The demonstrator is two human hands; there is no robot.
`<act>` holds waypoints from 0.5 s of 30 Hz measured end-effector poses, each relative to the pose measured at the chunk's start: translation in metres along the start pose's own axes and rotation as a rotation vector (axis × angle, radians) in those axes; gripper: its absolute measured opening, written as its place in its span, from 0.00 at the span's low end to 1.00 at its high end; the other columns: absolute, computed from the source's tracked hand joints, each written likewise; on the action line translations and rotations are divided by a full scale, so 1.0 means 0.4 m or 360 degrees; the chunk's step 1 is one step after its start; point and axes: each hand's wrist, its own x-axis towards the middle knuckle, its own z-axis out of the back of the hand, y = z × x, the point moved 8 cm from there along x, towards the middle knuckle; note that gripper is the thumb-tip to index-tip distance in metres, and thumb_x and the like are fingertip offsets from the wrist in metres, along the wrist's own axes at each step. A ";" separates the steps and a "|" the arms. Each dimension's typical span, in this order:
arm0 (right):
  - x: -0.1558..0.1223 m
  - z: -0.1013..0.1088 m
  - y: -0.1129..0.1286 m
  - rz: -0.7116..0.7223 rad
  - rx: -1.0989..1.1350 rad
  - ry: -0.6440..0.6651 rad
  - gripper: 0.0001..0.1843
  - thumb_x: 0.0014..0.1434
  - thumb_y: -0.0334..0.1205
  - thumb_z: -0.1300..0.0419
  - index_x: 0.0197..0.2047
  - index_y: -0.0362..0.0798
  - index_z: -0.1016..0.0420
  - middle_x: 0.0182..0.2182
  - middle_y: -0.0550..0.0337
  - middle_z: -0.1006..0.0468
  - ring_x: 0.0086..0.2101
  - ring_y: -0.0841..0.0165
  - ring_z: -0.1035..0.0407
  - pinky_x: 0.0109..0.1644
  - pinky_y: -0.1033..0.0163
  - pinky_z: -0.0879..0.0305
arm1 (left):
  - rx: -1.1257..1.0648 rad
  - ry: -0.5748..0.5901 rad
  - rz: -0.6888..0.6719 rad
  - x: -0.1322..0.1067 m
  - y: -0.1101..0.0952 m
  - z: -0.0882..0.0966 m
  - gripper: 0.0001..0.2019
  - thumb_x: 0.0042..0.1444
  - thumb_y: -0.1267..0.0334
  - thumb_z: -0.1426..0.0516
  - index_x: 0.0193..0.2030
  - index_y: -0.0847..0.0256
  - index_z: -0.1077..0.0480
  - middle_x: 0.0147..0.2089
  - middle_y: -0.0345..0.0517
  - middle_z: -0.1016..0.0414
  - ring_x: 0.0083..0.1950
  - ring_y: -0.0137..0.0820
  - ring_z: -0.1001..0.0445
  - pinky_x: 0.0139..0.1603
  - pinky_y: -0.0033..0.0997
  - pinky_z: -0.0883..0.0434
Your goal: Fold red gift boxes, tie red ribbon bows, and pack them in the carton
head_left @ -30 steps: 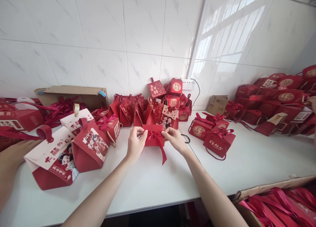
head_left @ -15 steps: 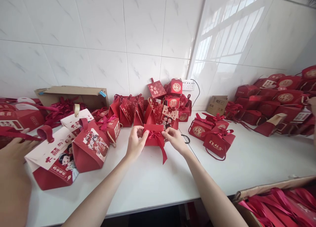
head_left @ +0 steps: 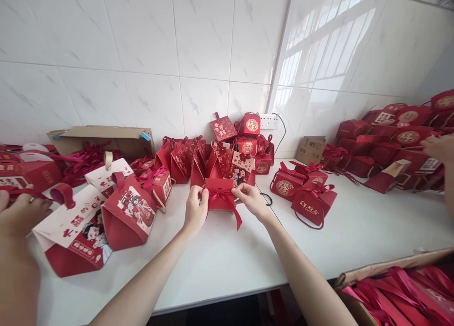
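Note:
A small red gift box [head_left: 219,204] with a ribbon bow [head_left: 222,193] on its front is between my hands, at the middle of the table. My left hand [head_left: 197,207] pinches its left top corner. On the right side, my right hand [head_left: 250,200] grips the other top corner, fingers closed. One ribbon tail hangs down toward the right. Just behind stand several red peaked gift boxes [head_left: 181,163] and a box with a cartoon couple [head_left: 242,167]. What my fingertips press against is partly hidden.
Larger gift boxes [head_left: 73,233] stand at left beside another person's hand [head_left: 26,210]. More bowed boxes [head_left: 314,205] sit at right, before a big pile of boxes [head_left: 385,146] where another hand [head_left: 439,146] reaches. A cardboard carton [head_left: 393,268] of ribboned items is at the lower right.
The box between my hands now shows more of its front flap, and its ribbon tail has swung right. The other person's hand at right has come further into view.

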 end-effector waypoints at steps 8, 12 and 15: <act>-0.001 0.009 0.000 -0.0076 0.0002 -0.0031 0.22 0.42 0.56 0.36 0.23 0.46 0.36 0.25 0.62 0.28 0.29 0.70 0.29 0.41 0.59 0.30 | 0.0014 0.0041 0.0013 0.002 0.013 -0.012 0.10 0.56 0.60 0.53 0.25 0.57 0.47 0.24 0.37 0.41 0.27 0.29 0.39 0.31 0.28 0.38; -0.007 0.010 0.006 -0.0030 -0.0079 -0.0012 0.22 0.45 0.57 0.37 0.26 0.46 0.38 0.29 0.60 0.29 0.34 0.66 0.29 0.44 0.54 0.30 | 0.0006 0.0044 0.0024 0.003 0.016 -0.010 0.10 0.56 0.59 0.53 0.25 0.57 0.46 0.24 0.37 0.41 0.27 0.29 0.39 0.31 0.28 0.38; -0.019 0.013 0.031 0.0147 -0.0250 -0.0059 0.25 0.47 0.55 0.38 0.42 0.48 0.37 0.46 0.51 0.31 0.49 0.59 0.35 0.51 0.49 0.35 | -0.0001 0.0054 0.0032 0.006 0.021 -0.008 0.10 0.55 0.58 0.52 0.26 0.57 0.45 0.25 0.37 0.40 0.28 0.29 0.38 0.31 0.28 0.37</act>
